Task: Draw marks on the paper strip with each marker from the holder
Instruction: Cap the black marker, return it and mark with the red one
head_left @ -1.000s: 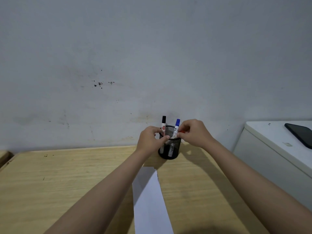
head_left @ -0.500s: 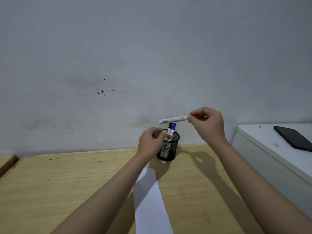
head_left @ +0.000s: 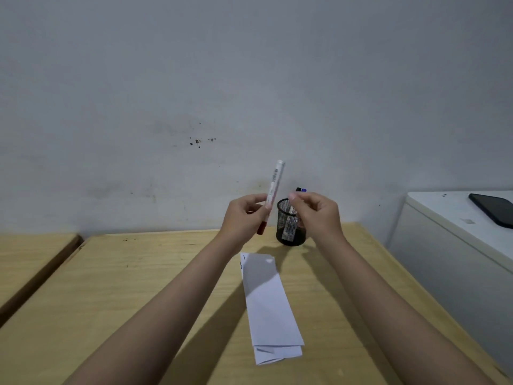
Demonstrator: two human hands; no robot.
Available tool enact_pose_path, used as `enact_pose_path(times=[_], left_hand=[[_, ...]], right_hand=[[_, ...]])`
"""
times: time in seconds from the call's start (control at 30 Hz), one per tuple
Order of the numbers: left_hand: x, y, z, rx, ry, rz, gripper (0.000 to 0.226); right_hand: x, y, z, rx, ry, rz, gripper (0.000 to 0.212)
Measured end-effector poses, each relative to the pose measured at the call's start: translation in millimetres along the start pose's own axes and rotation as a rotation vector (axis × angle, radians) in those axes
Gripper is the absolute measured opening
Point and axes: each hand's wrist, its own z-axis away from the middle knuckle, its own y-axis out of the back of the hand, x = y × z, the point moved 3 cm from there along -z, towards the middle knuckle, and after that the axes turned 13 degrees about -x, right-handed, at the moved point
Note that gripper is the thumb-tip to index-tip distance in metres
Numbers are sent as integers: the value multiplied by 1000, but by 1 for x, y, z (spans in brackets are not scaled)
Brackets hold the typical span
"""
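Observation:
My left hand (head_left: 244,218) grips a white marker (head_left: 273,187) with a red cap, held nearly upright with the cap end down, just left of the black mesh holder (head_left: 288,234). My right hand (head_left: 315,216) hovers in front of the holder's right side, its fingers pinched together with nothing in them. A black marker (head_left: 298,189) and a blue marker (head_left: 304,190) stand in the holder, partly hidden by my right hand. The folded white paper strip (head_left: 268,304) lies on the wooden table (head_left: 125,287) between my forearms, with small dark marks at its far left edge.
A white cabinet (head_left: 449,245) stands at the right with a black phone (head_left: 492,209) on top. A second wooden table (head_left: 30,259) sits at the left across a narrow gap. The grey wall rises right behind the holder.
The red-capped marker went from my right hand into my left hand and swung from level to nearly upright. My left hand left the holder's rim; my right hand dropped towards the holder.

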Motion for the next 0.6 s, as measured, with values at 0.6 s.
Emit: enact_pose_path(times=[0.6], left_hand=[[-9,11,26,-171,35,-687,26]], right_hand=[[23,-46,6,-139,-146,22,37]])
